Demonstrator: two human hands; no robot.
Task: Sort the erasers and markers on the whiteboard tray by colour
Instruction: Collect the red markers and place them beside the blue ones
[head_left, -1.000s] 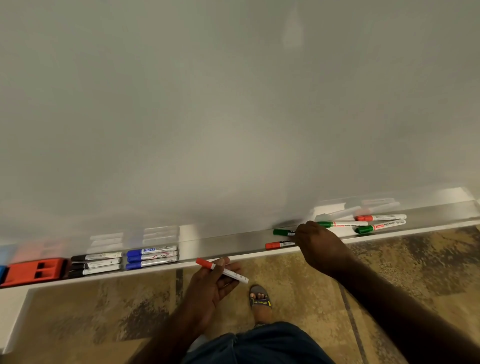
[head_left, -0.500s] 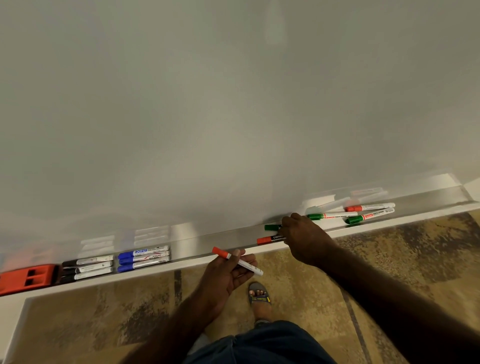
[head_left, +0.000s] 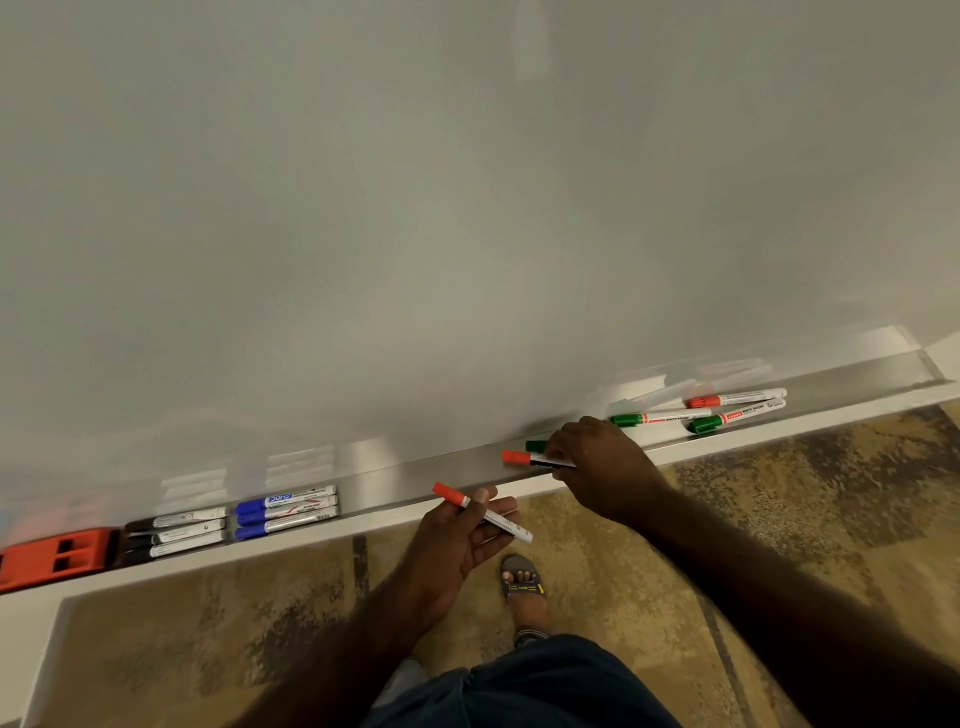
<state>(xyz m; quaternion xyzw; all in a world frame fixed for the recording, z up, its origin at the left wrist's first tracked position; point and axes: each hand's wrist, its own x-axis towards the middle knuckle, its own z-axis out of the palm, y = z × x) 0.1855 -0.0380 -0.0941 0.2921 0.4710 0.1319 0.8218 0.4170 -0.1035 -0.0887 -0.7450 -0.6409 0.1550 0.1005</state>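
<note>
My left hand (head_left: 457, 545) holds a red-capped marker (head_left: 480, 512) just in front of the metal whiteboard tray (head_left: 410, 480). My right hand (head_left: 597, 467) rests on the tray, its fingers closed on a second red-capped marker (head_left: 519, 457); a green cap (head_left: 535, 445) pokes out behind it. Farther right lie two green markers (head_left: 657, 417) (head_left: 732, 418) and a red one (head_left: 732, 398). On the left sit three blue markers (head_left: 285, 512), three black markers (head_left: 176, 535) and a red eraser (head_left: 54, 558).
The whiteboard (head_left: 467, 208) fills the upper view. Below the tray is patterned carpet (head_left: 779, 493), with my sandalled foot (head_left: 524, 584) and blue-trousered knee (head_left: 519, 686) close to the wall. The tray ends at the right (head_left: 930, 371).
The view has drifted right, so the tray items appear shifted left. My right hand has closed on the red-capped marker on the tray; my left hand has risen slightly with its marker.
</note>
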